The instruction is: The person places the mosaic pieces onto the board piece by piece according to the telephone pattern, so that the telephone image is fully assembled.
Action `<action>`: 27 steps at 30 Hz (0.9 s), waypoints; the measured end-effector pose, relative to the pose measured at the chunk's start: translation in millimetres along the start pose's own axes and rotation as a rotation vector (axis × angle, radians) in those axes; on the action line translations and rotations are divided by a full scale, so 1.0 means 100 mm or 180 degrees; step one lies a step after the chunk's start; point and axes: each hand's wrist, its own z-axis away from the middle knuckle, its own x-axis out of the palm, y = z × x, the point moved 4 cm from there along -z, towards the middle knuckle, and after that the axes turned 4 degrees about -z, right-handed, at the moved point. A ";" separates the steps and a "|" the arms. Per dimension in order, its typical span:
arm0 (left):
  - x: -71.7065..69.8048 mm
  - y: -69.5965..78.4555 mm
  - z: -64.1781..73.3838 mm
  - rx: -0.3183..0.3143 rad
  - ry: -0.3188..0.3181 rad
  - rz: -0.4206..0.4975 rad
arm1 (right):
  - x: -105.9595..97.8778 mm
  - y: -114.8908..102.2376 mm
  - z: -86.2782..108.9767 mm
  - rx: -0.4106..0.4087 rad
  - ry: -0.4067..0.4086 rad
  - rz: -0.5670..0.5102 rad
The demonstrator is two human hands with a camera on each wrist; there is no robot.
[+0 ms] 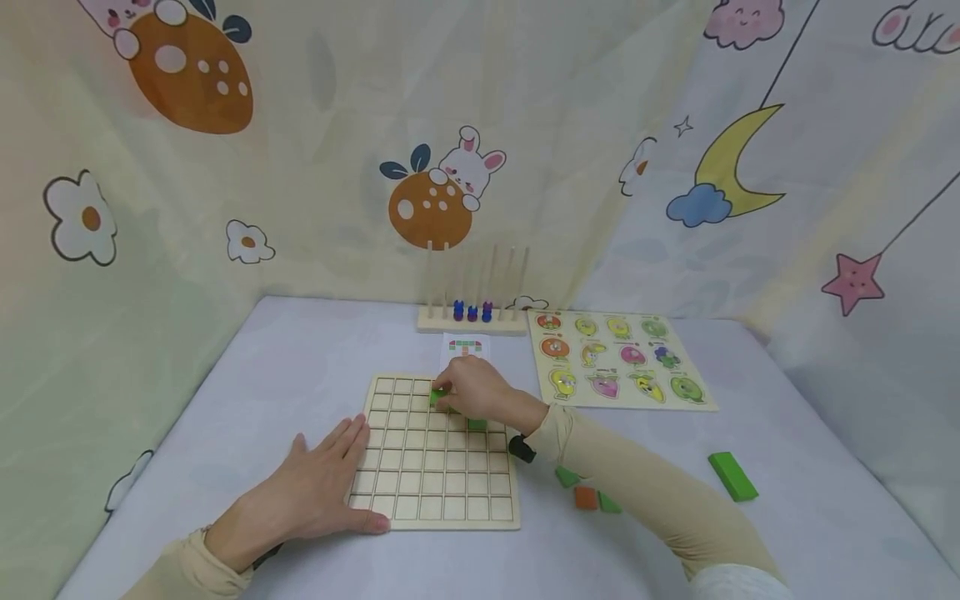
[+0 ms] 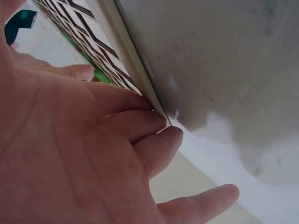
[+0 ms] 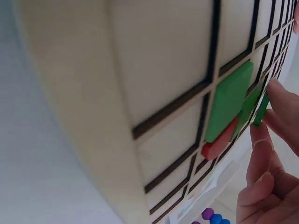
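Note:
A wooden grid board (image 1: 425, 483) lies on the table with raised lines between its square cells. My left hand (image 1: 318, 479) rests along the board's left edge, fingers straight, thumb near the front corner. Over the far rows, my right hand (image 1: 480, 390) pinches a small green tile (image 3: 262, 110) between thumb and fingers. In the right wrist view, a green square tile (image 3: 230, 102), a second green tile (image 3: 247, 111) and a red piece (image 3: 220, 140) sit in cells close by. The head view shows one green tile (image 1: 477, 425); my right hand hides the red piece there.
Behind the board lies a picture card (image 1: 465, 342), partly covered by my hand. A peg rack (image 1: 472, 322) with beads stands farther back. To the right are a fruit puzzle board (image 1: 622, 362), a long green block (image 1: 732, 477), an orange tile (image 1: 586, 498) and green pieces (image 1: 567, 477).

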 end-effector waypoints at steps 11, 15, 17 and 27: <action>0.01 0.00 0.01 0.0003 0.0043 0.0024 | 0.06 0.08 -0.02 0.0003 -0.0028 0.0052; 0.02 0.00 0.01 0.0008 0.0062 0.0006 | 0.06 0.09 -0.03 -0.0005 -0.0005 0.0020; 0.01 -0.01 0.01 0.0012 0.0067 0.0005 | 0.05 0.09 -0.03 -0.0023 0.0008 0.0005; 0.01 0.00 0.02 0.0023 0.0104 0.0017 | 0.08 0.10 0.02 -0.0052 0.0050 0.0016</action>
